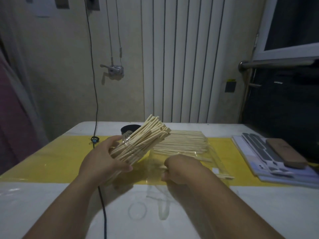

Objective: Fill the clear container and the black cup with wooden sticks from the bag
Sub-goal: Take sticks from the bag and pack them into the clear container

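Tabletop [51,204]: bag [215,157] lies right, sticks [183,144] left inside. Clear container [133,149] looks packed, tilted, gripped by left hand [101,159]. Black cup [128,129] behind it, seemingly unfilled. Right hand [181,168] curled at bag mouth; hold unclear. Likely step: topping up. Next: stand container upright, start the cup.

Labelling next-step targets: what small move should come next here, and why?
Probably stand the clear container upright on the table. The left hand holds it tilted and it already looks packed with sticks, while the black cup behind it shows none above its rim. The right hand is at the bag, so its next sticks likely belong in the cup.
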